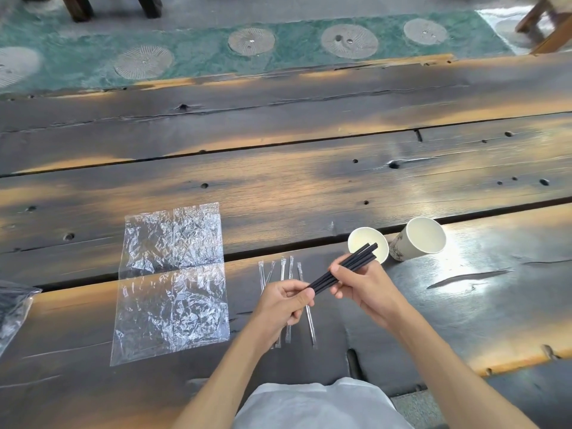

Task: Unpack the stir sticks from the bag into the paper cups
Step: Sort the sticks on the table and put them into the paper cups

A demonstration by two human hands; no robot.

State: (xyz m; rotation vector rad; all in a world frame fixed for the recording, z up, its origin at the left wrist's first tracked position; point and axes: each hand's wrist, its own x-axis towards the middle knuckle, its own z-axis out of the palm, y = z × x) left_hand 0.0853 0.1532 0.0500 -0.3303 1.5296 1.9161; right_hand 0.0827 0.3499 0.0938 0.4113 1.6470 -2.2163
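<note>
Flanking hands: flat bag (171,283), wrappers (291,274), two cups (418,239).

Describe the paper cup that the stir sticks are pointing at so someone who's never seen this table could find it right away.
Start at the dark wooden table and look to the right of the flat clear plastic bag. Two paper cups stand side by side; the nearer cup is just beyond the black stir sticks. Unlike the patterned cup, it is plain white.

- Setting: a rustic café or teahouse seating area, apparently.
- Long table of dark, weathered wooden planks (278,187) with knots and gaps.
- Green stone-patterned floor (192,54) inlaid with pale ribbed discs.
- Dark wooden furniture legs (77,7) standing beyond.
- White disposable paper cups (418,239) on the table.
</note>
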